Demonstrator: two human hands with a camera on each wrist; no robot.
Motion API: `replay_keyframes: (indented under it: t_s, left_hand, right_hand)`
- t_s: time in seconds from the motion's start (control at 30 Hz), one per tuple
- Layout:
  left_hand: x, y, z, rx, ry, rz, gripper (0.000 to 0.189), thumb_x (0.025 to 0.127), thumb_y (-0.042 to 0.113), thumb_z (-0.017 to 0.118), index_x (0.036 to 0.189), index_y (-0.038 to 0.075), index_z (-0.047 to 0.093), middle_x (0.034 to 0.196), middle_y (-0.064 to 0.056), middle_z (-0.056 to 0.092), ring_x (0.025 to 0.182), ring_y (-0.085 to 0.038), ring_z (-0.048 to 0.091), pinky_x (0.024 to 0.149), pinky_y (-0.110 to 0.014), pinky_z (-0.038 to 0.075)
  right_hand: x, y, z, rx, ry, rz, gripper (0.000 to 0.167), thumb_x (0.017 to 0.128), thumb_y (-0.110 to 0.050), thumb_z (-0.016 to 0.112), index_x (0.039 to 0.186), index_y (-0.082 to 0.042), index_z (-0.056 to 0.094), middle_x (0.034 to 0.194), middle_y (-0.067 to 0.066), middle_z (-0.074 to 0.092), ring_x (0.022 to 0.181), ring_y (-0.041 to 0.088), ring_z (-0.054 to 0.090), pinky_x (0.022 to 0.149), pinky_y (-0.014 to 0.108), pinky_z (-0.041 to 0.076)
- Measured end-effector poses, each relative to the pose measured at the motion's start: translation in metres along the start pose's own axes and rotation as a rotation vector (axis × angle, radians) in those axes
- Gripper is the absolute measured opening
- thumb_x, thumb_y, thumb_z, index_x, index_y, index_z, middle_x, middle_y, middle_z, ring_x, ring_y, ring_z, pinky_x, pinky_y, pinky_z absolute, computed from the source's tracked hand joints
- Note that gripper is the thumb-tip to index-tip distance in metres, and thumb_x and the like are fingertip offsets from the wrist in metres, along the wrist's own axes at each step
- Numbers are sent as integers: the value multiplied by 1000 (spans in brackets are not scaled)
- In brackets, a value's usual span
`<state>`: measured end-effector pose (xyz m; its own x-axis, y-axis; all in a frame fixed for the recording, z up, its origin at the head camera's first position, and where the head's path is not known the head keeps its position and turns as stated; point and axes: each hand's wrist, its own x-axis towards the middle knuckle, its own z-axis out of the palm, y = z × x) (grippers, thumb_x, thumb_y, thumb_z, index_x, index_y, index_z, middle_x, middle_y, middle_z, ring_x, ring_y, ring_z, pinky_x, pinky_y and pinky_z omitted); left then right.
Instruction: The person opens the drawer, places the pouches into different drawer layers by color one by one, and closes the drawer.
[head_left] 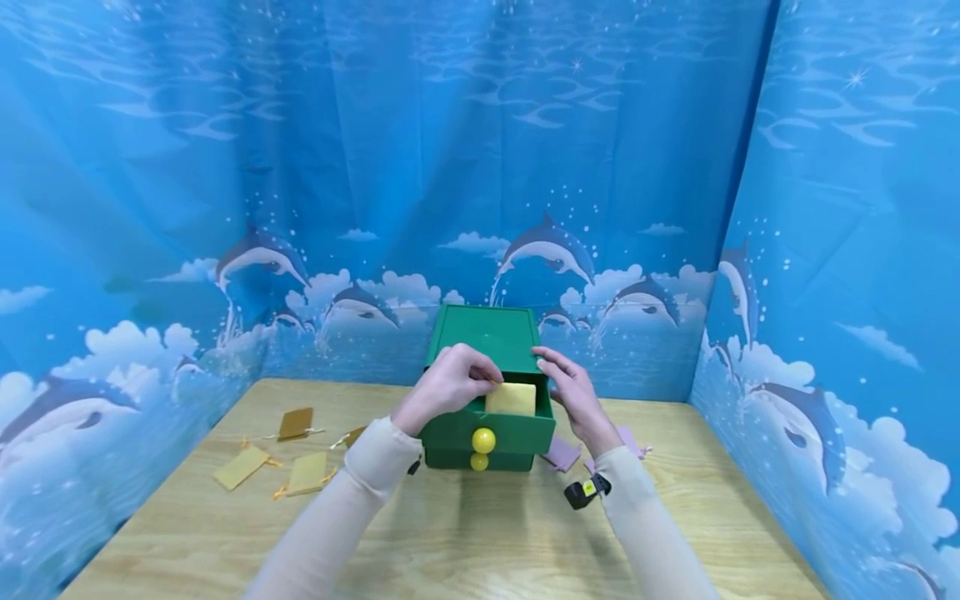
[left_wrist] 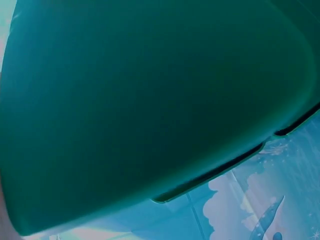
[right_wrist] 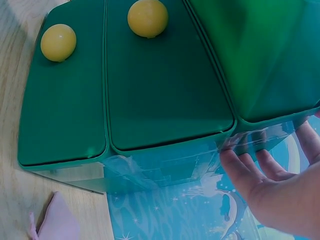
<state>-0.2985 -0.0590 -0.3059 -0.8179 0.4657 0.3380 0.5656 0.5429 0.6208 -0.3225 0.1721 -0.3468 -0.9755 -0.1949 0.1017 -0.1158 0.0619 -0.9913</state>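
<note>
Green cabinet (head_left: 487,333) is parked around the middle of the worktop's (head_left: 465,558) back edge, boxy with a flat top. Its top drawer (head_left: 450,435) is pulled out toward the front edge, and the right wrist view shows two lower drawers (right_wrist: 170,95) pushed in. Round, shiny yellow knobs (head_left: 483,440) on the fronts. The pale yellow pouch (head_left: 512,401) is inside that top drawer, squarish, flat face showing above the front wall.

Around it: a blue dolphin curtain (head_left: 390,125) behind the back edge and down both sides. Toward the left edge lie two yellowish pouches (head_left: 307,473) with orange cords, plus a brown pouch (head_left: 296,423) nearer the back left corner and another brown one (head_left: 353,437) half hidden by the left wrist. Lilac pouches (head_left: 562,454) sit right of the cabinet, partly blocked by the right forearm.

Both arms reach in from the front edge, cream sleeves (head_left: 330,521). Left hand (head_left: 450,379) is over the drawer, fingers bent, pinching the pouch's upper left corner. Right hand (head_left: 573,392) isn't gripping anything, fingers stretched loosely along the cabinet's right side
</note>
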Motion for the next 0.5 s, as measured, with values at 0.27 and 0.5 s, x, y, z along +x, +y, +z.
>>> replay_keyframes:
  t_s: [0.27, 0.5]
  left_hand:
    - [4, -3, 1, 16, 13, 14, 12, 90, 7, 70, 96, 12, 79, 93, 0, 75, 84, -10, 69, 79, -29, 58]
    - [7, -5, 3, 28, 5, 39, 14, 91, 5, 68, 100, 9, 78, 95, -2, 75, 86, -11, 70, 80, -30, 58]
  right_hand:
    - [0, 0, 1, 10, 6, 1, 45, 104, -28, 49, 146, -13, 47, 160, 6, 30, 147, 30, 27, 116, 61, 25]
    - [0, 0, 1, 10, 2, -3, 45, 104, -29, 49, 146, -13, 47, 160, 5, 31, 148, 29, 25, 117, 61, 24]
